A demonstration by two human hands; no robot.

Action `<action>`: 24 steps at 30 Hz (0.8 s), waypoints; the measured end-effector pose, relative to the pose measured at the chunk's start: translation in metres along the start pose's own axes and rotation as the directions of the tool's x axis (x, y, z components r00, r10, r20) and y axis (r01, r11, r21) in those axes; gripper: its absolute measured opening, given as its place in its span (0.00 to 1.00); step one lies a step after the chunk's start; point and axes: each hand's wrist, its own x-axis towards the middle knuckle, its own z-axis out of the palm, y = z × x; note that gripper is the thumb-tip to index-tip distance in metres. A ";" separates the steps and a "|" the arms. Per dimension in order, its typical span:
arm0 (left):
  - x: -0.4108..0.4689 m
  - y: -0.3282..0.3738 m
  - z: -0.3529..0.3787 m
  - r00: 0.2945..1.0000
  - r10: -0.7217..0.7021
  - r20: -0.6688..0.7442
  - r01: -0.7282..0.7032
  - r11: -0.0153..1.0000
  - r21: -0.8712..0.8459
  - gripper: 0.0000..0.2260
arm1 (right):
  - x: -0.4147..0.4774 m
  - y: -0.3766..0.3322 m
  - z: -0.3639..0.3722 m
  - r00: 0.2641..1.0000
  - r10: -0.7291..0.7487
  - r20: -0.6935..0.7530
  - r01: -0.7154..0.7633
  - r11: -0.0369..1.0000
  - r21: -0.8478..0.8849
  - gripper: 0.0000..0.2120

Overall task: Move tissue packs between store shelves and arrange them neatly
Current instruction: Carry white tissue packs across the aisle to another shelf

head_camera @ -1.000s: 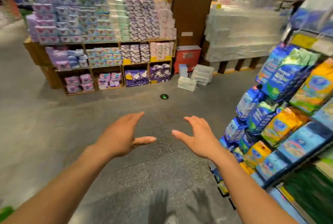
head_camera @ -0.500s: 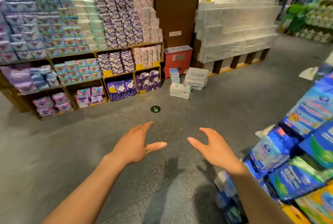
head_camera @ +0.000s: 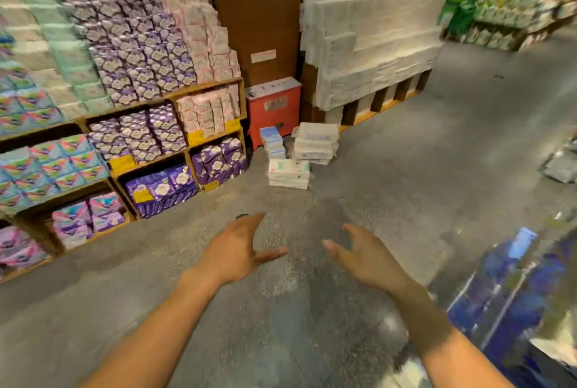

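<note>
Both of my hands hover empty above the grey floor, palms facing each other. My left hand [head_camera: 239,250] has its fingers stretched forward and thumb out. My right hand [head_camera: 365,255] has loosely bent fingers and holds nothing. Ahead on the floor lie small stacks of tissue packs: a white and green stack [head_camera: 288,173], a taller white stack [head_camera: 317,144] and a blue and white stack [head_camera: 272,141]. They sit well beyond my hands. A wooden shelf unit [head_camera: 146,161] at left holds purple, pink and teal packs.
A red box [head_camera: 274,108] stands against a brown pillar [head_camera: 256,13]. A pallet of white wrapped packs [head_camera: 371,44] rises to its right. Blurred blue packs [head_camera: 512,294] crowd the lower right. Green goods fill shelves [head_camera: 499,3] at far right. A grey bag [head_camera: 562,166] lies on the floor.
The view has swung right and moved closer to the wooden shelf and floor stacks. The blue packs at right have slid toward the frame edge. Both hands stay empty; the right fingers have bent slightly.
</note>
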 end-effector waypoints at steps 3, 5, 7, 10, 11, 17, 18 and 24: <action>0.085 -0.018 -0.025 0.997 0.046 0.056 -0.046 0.999 0.015 0.49 | 0.071 -0.013 -0.020 0.997 0.052 -0.055 -0.050 0.998 0.037 0.42; 0.137 -0.032 -0.033 0.993 0.067 0.092 -0.070 0.997 0.020 0.46 | 0.114 -0.018 -0.031 0.994 0.082 -0.079 -0.076 0.994 0.077 0.39; 0.191 -0.044 -0.037 0.989 0.093 0.113 -0.096 0.995 0.020 0.45 | 0.162 -0.020 -0.039 0.988 0.133 -0.076 -0.125 0.986 0.108 0.39; 0.273 -0.062 -0.036 0.984 0.082 0.155 -0.088 0.996 0.031 0.48 | 0.238 -0.015 -0.047 0.983 0.147 -0.109 -0.133 0.983 0.128 0.36; 0.301 -0.066 -0.035 0.983 0.077 0.167 -0.082 0.996 0.027 0.50 | 0.263 -0.011 -0.051 0.985 0.135 -0.112 -0.122 0.986 0.111 0.35; 0.460 -0.094 -0.045 0.986 -0.006 0.165 0.011 1.000 -0.026 0.55 | 0.432 -0.008 -0.090 0.984 0.180 0.010 -0.178 0.963 0.203 0.39; 0.482 -0.098 -0.051 0.986 -0.013 0.164 0.019 0.999 -0.034 0.55 | 0.459 -0.012 -0.097 0.986 0.163 0.024 -0.164 0.964 0.207 0.38; 0.614 -0.126 -0.074 0.984 -0.066 0.163 0.074 0.996 -0.048 0.53 | 0.619 -0.031 -0.135 0.982 0.163 0.096 -0.172 0.980 0.102 0.38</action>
